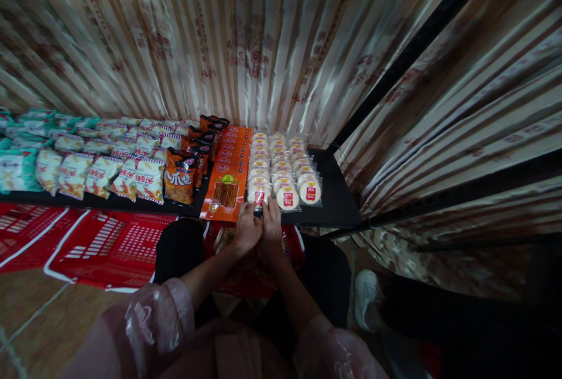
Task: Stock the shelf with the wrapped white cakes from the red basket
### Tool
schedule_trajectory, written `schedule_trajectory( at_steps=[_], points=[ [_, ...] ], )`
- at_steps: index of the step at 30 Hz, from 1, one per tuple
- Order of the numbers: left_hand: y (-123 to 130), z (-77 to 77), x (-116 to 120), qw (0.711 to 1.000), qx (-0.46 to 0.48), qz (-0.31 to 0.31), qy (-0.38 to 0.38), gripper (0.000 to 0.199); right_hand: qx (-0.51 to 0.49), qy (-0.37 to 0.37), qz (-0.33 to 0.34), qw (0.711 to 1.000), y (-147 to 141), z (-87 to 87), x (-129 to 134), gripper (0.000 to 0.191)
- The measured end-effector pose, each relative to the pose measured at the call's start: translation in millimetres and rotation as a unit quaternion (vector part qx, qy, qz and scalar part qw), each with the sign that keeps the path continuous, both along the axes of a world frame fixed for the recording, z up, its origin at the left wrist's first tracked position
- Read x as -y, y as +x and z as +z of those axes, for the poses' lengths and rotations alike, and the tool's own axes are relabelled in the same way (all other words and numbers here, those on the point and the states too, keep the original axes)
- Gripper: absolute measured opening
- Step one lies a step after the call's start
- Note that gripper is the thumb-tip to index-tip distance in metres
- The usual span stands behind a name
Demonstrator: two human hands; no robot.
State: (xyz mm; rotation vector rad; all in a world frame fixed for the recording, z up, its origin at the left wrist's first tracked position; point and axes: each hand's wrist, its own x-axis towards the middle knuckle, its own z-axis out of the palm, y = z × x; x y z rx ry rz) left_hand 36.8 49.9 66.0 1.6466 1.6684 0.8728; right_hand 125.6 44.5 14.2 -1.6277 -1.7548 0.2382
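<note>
Both my hands meet at the front of the left row of round white rice cracker packs (258,169) on the dark shelf. My left hand (247,228) has its fingers closed at the lower left edge of the front rice cracker pack (258,196). At the same pack's lower right edge, my right hand (270,225) grips with its fingertips. The pack has a clear wrapper and a red label; its lower edge is hidden by my fingers. Two more rows of the same packs, a middle row (287,196) and a right row (309,191), lie to the right.
Left of the crackers are a flat orange snack packet (228,162), dark-orange snack bags (179,177), white snack bags (149,180) and teal packs (17,169). Red baskets (118,244) stand below the black shelf (336,191). A black post (395,68) rises at right, near another person's white shoe (366,300).
</note>
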Motion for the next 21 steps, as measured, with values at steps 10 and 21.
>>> schedule_trajectory(
  at_steps=[10, 21],
  points=[
    [-5, -1.3, 15, 1.0, -0.015, -0.025, 0.004, 0.036, -0.029, 0.016, 0.007, 0.999, -8, -4.5, 21, 0.039],
    [-14, -35.7, 66, 0.997, 0.03, -0.061, -0.019, 0.039, -0.025, 0.034, 0.004, 0.999, -11, -43.6, 65, 0.037]
  ],
)
